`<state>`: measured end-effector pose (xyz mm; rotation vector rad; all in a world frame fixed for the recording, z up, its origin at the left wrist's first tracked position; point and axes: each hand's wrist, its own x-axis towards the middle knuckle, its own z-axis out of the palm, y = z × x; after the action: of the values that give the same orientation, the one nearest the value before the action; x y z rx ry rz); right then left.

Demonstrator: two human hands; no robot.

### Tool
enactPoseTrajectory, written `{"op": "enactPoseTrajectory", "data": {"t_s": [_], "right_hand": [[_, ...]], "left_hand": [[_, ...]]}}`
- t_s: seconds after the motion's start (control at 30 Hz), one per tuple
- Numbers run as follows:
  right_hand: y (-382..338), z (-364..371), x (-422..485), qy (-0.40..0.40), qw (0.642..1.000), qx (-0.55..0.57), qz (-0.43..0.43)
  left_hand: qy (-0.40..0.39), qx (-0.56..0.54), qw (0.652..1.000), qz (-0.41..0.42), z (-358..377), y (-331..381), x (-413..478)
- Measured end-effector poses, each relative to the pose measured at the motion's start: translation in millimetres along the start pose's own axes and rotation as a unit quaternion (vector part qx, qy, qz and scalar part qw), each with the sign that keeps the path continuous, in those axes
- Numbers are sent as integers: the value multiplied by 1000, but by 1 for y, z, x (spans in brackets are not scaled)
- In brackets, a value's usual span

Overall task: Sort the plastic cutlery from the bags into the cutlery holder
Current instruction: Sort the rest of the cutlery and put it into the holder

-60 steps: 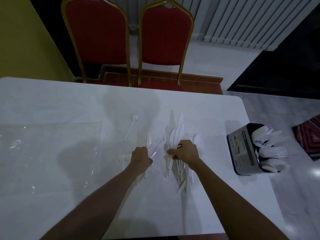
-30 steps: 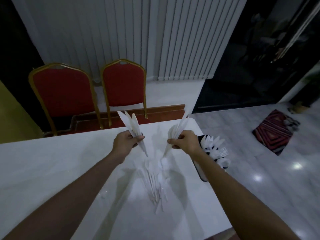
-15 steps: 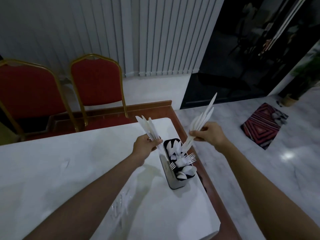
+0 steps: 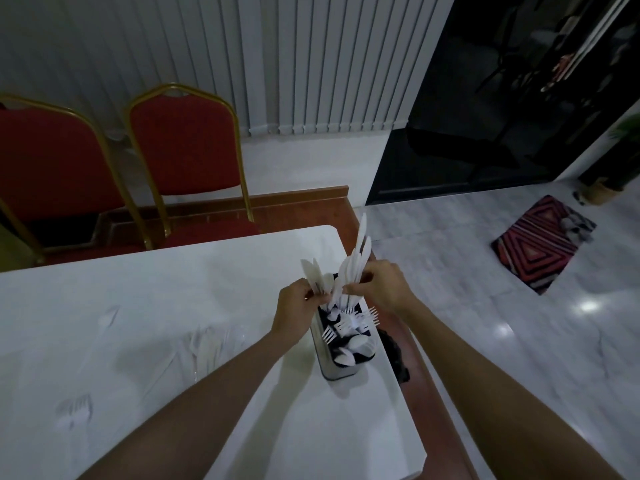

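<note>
A dark cutlery holder (image 4: pixel 325 367) stands near the table's right edge, with white plastic forks (image 4: pixel 349 325) and spoons (image 4: pixel 346 356) sticking out of it. My left hand (image 4: pixel 294 308) grips a small bunch of white plastic knives (image 4: pixel 313 273) at the holder's far left corner. My right hand (image 4: pixel 381 285) pinches a larger bunch of white knives (image 4: pixel 356 261), blades pointing up, with their lower ends down in the holder's far compartment. Both hands hover just above the holder's far end.
More white cutlery (image 4: pixel 207 344) lies loose on the white table (image 4: pixel 138 306) to the left, with a fork (image 4: pixel 74 410) nearer the front. Two red chairs (image 4: pixel 187 147) stand behind the table. A dark object (image 4: pixel 394 355) sits beyond the table's right edge, above the floor.
Both hands lifted bunches of knives off the table pile, carried them right, and have now come down together onto the holder's far end. The view swung right with them.
</note>
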<state>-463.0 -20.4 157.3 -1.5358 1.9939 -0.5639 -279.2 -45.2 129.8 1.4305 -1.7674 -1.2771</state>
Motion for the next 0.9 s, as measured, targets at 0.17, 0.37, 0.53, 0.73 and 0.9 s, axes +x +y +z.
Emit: {"op": "enactPoseTrajectory", "data": {"t_s": [0.17, 0.37, 0.53, 0.73, 0.9], "right_hand": [[3, -1, 3, -36, 998, 44, -2], [8, -2, 5, -56, 997, 54, -13], [4, -18, 7, -133, 990, 38, -33], [7, -19, 10, -112, 992, 23, -47], [12, -9, 14, -108, 991, -44, -63]], "left_hand": [[-36, 75, 996, 35, 6, 5, 3], [-73, 88, 993, 23, 7, -2, 8], [-81, 114, 988, 64, 9, -2, 6], [-83, 153, 981, 85, 6, -9, 7], [-103, 172, 974, 106, 0, -9, 6]]}}
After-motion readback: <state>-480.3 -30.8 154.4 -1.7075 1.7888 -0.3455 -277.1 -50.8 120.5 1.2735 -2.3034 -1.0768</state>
